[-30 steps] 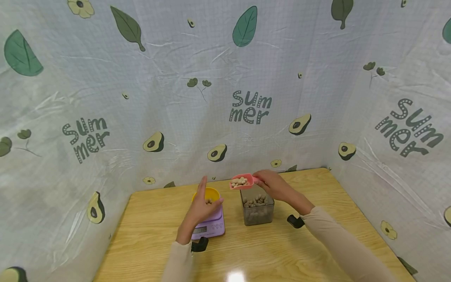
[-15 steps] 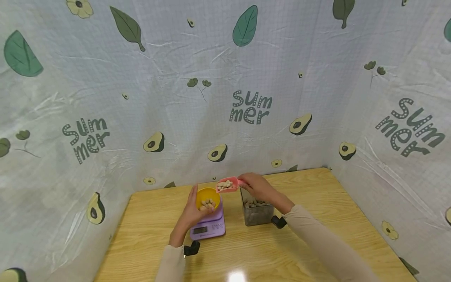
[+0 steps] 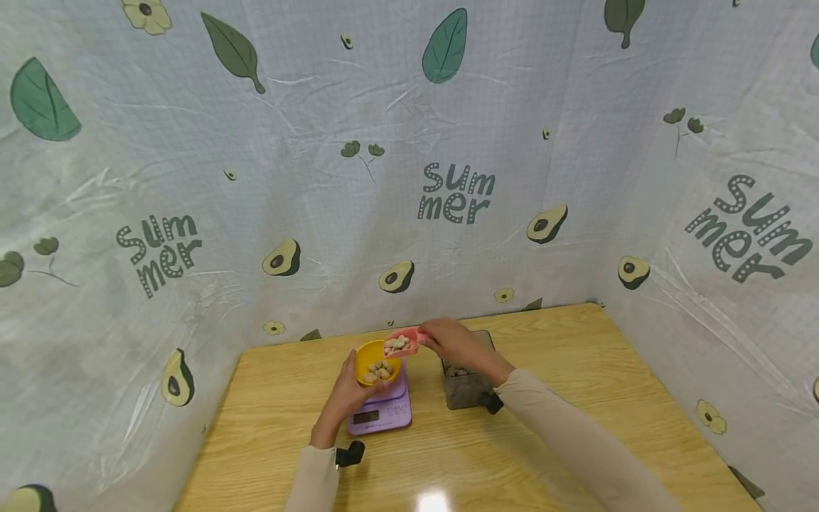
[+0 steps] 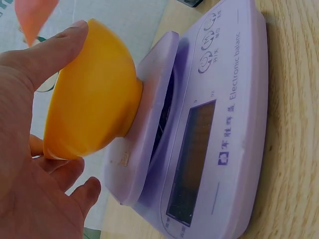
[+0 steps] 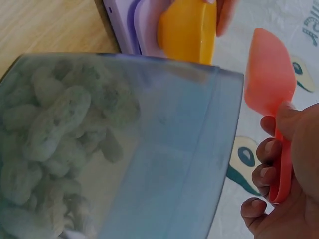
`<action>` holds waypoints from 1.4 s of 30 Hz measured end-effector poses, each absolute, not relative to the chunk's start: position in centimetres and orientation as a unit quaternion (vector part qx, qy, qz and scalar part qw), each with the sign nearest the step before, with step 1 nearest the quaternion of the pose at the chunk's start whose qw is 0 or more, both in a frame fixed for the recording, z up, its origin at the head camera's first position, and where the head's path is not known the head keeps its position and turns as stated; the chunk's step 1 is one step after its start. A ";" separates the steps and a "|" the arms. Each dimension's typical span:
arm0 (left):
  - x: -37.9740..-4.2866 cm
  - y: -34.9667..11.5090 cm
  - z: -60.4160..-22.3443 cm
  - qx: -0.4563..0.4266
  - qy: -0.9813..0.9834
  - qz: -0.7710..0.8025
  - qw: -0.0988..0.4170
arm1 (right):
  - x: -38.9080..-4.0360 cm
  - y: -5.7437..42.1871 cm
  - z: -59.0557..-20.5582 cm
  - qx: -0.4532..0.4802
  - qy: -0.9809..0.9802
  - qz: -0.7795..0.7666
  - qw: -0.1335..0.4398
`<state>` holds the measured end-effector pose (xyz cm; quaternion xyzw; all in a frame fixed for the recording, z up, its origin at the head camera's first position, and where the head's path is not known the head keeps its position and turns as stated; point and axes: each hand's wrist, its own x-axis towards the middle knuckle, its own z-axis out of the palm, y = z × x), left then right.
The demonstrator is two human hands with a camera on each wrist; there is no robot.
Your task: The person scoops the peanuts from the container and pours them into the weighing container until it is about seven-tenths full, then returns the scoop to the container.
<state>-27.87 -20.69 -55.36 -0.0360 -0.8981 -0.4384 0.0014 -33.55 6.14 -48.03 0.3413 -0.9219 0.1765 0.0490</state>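
Right hand [image 3: 457, 345] clasping the pink scoop [image 5: 269, 72] of peanuts [image 3: 396, 345] by the yellow bowl [image 4: 94, 94] my left hand [image 3: 348, 392] grips on the electronic scale [image 4: 237, 107], I seem set to pour, needing a slow tilt.

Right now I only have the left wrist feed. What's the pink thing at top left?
Observer: A scoop; the right wrist view shows the right hand gripping it.
Operator: Anything in it?
Observer: Yes, peanuts, seen in the head view.
Operator: And the yellow bowl? I only get its outside.
Observer: Peanuts lie in it too, per the head view.
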 end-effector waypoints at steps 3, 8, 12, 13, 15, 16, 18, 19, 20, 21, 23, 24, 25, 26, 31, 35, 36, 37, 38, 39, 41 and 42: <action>-27.9 -20.7 -55.3 -0.032 -0.897 -0.440 -0.002 | -33.8 5.4 -48.1 0.352 -0.923 0.143 0.063; -27.8 -20.6 -55.2 -0.029 -0.897 -0.440 -0.005 | -33.8 4.2 -47.8 0.363 -0.924 0.098 0.067; -27.8 -20.7 -55.3 -0.028 -0.899 -0.437 -0.005 | -33.8 3.3 -47.4 0.372 -0.924 0.050 0.070; -27.8 -20.7 -55.2 -0.027 -0.899 -0.438 -0.006 | -33.8 3.1 -47.2 0.375 -0.924 0.034 0.073; -27.8 -20.7 -55.2 -0.026 -0.899 -0.437 -0.006 | -33.8 2.5 -47.0 0.376 -0.923 -0.001 0.080; -27.8 -20.7 -55.2 -0.025 -0.900 -0.436 -0.007 | -33.8 2.3 -46.8 0.377 -0.922 -0.018 0.085; -27.7 -20.6 -55.2 -0.026 -0.900 -0.435 -0.007 | -33.7 1.8 -46.4 0.378 -0.920 -0.047 0.092; -27.7 -20.6 -55.2 -0.026 -0.900 -0.435 -0.007 | -33.7 1.5 -46.2 0.380 -0.918 -0.059 0.098; -27.7 -20.6 -55.2 -0.026 -0.901 -0.434 -0.009 | -33.6 1.3 -46.0 0.382 -0.915 -0.074 0.105; -27.7 -20.6 -55.2 -0.027 -0.901 -0.433 -0.007 | -33.6 1.1 -45.7 0.386 -0.911 -0.090 0.114; -27.7 -20.6 -55.3 -0.029 -0.900 -0.434 -0.006 | -33.5 0.8 -45.2 0.394 -0.901 -0.120 0.135; -27.7 -20.6 -55.3 -0.028 -0.900 -0.435 -0.007 | -33.5 0.7 -44.9 0.397 -0.896 -0.135 0.147; -27.7 -20.6 -55.3 -0.029 -0.900 -0.434 -0.006 | -33.5 0.6 -44.7 0.398 -0.892 -0.148 0.157; -27.8 -20.7 -55.3 -0.030 -0.900 -0.435 -0.005 | -33.4 0.6 -44.3 0.396 -0.890 -0.158 0.161; -27.9 -20.6 -55.1 -0.031 -0.897 -0.441 -0.007 | -33.5 1.8 -43.4 0.387 -0.904 -0.098 0.152; -27.8 -20.6 -55.2 -0.026 -0.898 -0.439 -0.005 | -34.0 3.8 -44.3 0.389 -0.911 0.045 0.131; -27.8 -20.7 -55.2 -0.024 -0.900 -0.436 -0.003 | -34.0 4.3 -44.6 0.386 -0.911 0.075 0.123; -27.8 -20.7 -55.2 -0.023 -0.901 -0.432 0.002 | -34.1 4.8 -45.0 0.382 -0.911 0.096 0.121; -27.8 -20.7 -55.2 -0.023 -0.903 -0.429 0.009 | -34.2 5.2 -45.4 0.377 -0.911 0.113 0.120; -27.8 -20.7 -55.1 -0.024 -0.904 -0.427 0.017 | -34.2 5.7 -45.8 0.373 -0.912 0.125 0.118; -27.7 -20.8 -54.8 -0.031 -0.903 -0.427 0.036 | -34.1 6.5 -46.3 0.363 -0.912 0.149 0.118; -27.7 -20.8 -54.5 -0.034 -0.902 -0.428 0.046 | -34.0 6.9 -46.4 0.361 -0.911 0.160 0.123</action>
